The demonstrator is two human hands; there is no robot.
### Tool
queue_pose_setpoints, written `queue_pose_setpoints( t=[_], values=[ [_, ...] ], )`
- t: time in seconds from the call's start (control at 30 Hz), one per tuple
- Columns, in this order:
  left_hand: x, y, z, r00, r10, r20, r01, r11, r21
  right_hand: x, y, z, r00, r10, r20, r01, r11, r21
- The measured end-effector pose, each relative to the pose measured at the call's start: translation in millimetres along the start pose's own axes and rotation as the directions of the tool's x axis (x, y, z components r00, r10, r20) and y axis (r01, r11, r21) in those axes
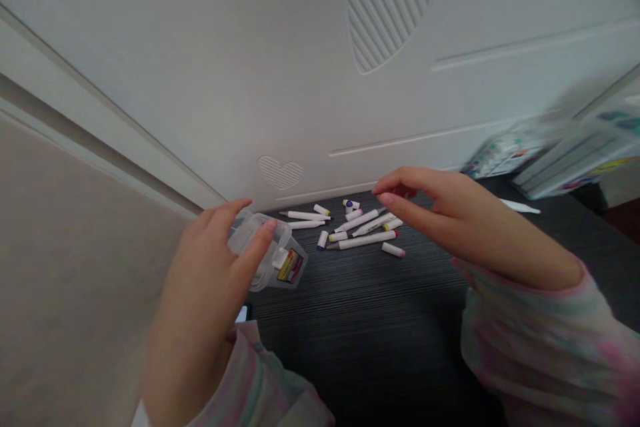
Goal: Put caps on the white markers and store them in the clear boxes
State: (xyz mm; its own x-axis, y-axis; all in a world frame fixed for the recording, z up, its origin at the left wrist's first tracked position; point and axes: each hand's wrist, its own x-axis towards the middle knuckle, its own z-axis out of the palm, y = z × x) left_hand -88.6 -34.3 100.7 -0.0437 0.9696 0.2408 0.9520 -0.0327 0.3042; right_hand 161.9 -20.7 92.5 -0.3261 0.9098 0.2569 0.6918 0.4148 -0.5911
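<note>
My left hand (213,267) is over a clear plastic box (295,270) with a yellow and dark label. Its thumb and fingers are spread apart across the lid (263,240); whether they touch it I cannot tell. My right hand (430,203) hovers to the right of a loose pile of white markers, thumb and forefinger a little apart, with nothing visible between them. One uncapped marker (363,240) has a red end. Around it lie several more markers and loose caps, among them a pink-tipped cap (393,250) and a blue-ended cap (323,239).
The dark wood-grain tabletop (350,320) meets a white panel (280,80) with heart reliefs at the back. A clear container (580,147) and a pack of colored items (505,150) stand at the right. A phone-like object (243,313) shows beside my left wrist.
</note>
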Motion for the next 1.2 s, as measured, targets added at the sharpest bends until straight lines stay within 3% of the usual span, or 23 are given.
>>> queue_pose_setpoints(
  t=[0.13, 0.37, 0.8, 1.2],
  values=[
    [3, -8, 8.9, 0.994, 0.010, 0.110, -0.016, 0.998, 0.057, 1, 0, -1, 1.000, -0.004, -0.002, 0.004, 1.000, -0.005],
    [3, -10, 14.0, 0.981, 0.032, 0.193, -0.050, 0.994, 0.092, 0, -1, -2, 1.000, -0.005, -0.011, 0.005, 1.000, -0.001],
    [8, -14, 11.4, 0.971, -0.132, 0.197, 0.115, 0.989, 0.097, -1, 0, -2, 1.000, -0.009, -0.006, 0.009, 1.000, 0.004],
    [11, -20, 10.1, 0.969, -0.164, 0.182, 0.150, 0.985, 0.090, 0, 0, -2, 1.000, -0.006, 0.010, 0.006, 1.000, 0.014]
  ],
)
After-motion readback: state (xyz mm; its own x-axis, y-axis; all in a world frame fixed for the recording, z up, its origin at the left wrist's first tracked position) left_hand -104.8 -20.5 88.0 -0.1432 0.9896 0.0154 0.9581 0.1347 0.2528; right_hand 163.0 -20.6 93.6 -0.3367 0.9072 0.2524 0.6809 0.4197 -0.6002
